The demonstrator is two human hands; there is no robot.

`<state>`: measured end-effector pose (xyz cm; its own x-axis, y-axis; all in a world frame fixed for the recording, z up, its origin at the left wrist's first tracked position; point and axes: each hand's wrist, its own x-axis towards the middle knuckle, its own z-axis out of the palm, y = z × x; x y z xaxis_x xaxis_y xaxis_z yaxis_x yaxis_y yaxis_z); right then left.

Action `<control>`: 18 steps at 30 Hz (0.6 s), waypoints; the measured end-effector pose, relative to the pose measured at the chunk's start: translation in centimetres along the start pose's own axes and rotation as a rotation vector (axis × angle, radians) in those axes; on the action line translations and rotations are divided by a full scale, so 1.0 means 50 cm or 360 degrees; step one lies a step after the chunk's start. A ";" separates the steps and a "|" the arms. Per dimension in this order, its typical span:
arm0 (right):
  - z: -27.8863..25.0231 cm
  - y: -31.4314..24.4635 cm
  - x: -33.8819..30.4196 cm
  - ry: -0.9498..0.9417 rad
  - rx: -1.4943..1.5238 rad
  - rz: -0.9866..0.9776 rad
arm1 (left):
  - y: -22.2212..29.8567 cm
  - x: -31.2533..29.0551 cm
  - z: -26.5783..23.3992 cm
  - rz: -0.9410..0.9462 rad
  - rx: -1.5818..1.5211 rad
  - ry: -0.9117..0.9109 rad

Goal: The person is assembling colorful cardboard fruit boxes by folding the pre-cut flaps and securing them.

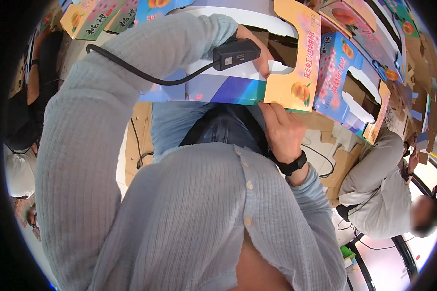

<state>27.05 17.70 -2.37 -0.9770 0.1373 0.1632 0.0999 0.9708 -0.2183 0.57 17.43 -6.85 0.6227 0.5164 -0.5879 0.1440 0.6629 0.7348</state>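
Note:
A fruit carton [296, 72] of printed cardboard, with a yellow-orange end panel and a purple and teal side, lies across in front of my lap. My left hand [260, 48] reaches over it from the left and touches the inside of its open top beside the end panel. One finger points down along the wall; the others are hidden by the carton and by a black device [235, 54] with a cable at my wrist. At the carton's near lower corner, my right hand [282, 131] grips the bottom edge, its thumb and fingers closed there.
A blue and pink fruit carton [337, 82] stands to the right, with more printed cartons [94, 19] stacked at the far side. Brown cardboard [347, 167] and dark cables lie on the floor. A person [381, 194] sits at the right; another [26, 111] is at the left.

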 end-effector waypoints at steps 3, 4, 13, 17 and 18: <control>0.007 0.009 -0.006 0.0083 0.0130 -0.0006 | -0.014 -0.008 -0.002 0.0012 -0.0216 0.0002; 0.010 0.015 -0.008 0.0156 0.0222 -0.0027 | -0.014 -0.012 -0.001 0.0012 -0.0214 0.0000; -0.055 0.062 0.009 0.0261 0.0152 -0.0255 | -0.010 0.000 -0.010 -0.0022 -0.0125 -0.0015; -0.082 0.095 0.086 -0.0200 0.0256 -0.0373 | -0.036 0.017 -0.024 0.0054 -0.0188 -0.0083; -0.081 0.103 0.092 -0.0195 0.0267 -0.0435 | -0.029 0.013 -0.019 0.0123 -0.0184 -0.0072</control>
<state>23.83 24.15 1.15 -0.9798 -0.1580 0.1227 -0.1910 0.9211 -0.3391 0.04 17.30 -8.62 0.6627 0.5452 -0.5134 0.0065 0.6813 0.7319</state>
